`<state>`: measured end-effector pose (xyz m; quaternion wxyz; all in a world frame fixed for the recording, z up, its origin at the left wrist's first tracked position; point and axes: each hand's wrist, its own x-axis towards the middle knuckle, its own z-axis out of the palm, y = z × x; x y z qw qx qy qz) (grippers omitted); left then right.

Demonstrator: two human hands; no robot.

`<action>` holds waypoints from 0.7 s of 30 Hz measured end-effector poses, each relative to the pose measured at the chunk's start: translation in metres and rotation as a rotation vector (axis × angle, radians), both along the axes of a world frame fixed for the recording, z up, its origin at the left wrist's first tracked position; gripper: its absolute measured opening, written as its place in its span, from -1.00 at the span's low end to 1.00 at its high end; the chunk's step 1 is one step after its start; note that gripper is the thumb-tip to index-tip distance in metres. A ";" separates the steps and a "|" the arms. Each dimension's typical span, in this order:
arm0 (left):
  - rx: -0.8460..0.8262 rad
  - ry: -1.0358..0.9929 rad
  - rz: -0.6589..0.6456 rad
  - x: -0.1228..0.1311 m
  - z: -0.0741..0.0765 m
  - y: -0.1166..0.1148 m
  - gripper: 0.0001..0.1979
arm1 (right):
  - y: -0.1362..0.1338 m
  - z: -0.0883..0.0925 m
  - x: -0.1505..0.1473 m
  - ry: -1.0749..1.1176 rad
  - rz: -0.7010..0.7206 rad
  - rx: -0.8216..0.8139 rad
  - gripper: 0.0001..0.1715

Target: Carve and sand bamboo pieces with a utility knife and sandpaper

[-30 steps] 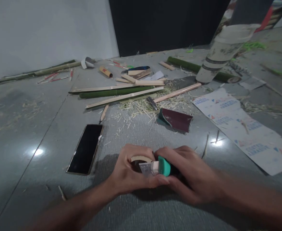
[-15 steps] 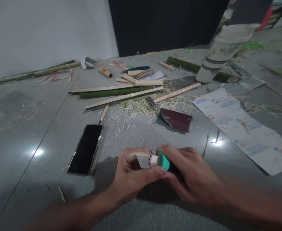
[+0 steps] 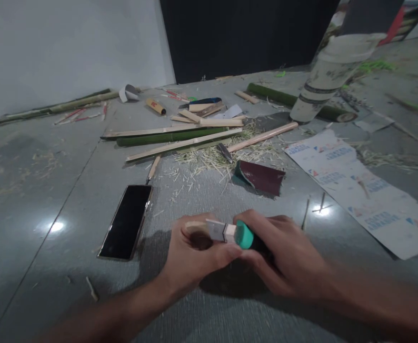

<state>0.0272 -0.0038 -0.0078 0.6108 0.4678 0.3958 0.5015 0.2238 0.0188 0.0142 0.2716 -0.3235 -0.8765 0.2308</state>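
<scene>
My left hand (image 3: pixel 191 255) is closed around a small pale curved bamboo piece (image 3: pixel 196 227) low in the middle of the view. My right hand (image 3: pixel 283 257) grips a utility knife (image 3: pixel 243 235) with a teal and black handle; its short blade points left and rests against the bamboo piece. Both hands meet just above the grey floor, thumbs pressed near the blade.
A black phone (image 3: pixel 126 221) lies left of my hands. A curled dark red sandpaper sheet (image 3: pixel 262 177) lies beyond them. Farther back are split bamboo strips (image 3: pixel 184 143), a green bamboo stalk (image 3: pixel 169 137), shavings, and a printed paper sheet (image 3: pixel 362 190) at right.
The knife and bamboo piece have risen slightly and the blade has slid a little along the piece; both hands shifted slightly upward in view.
</scene>
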 end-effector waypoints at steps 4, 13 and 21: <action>0.014 -0.076 -0.031 0.002 0.006 0.001 -0.51 | 0.000 -0.003 0.001 0.002 0.046 0.017 -0.76; 0.034 -0.146 -0.091 0.003 0.006 0.002 -0.54 | -0.002 -0.002 0.002 -0.024 0.080 0.010 -0.79; 0.086 -0.086 -0.074 0.003 0.007 0.003 -0.59 | -0.001 -0.003 0.003 -0.023 0.107 0.020 -0.79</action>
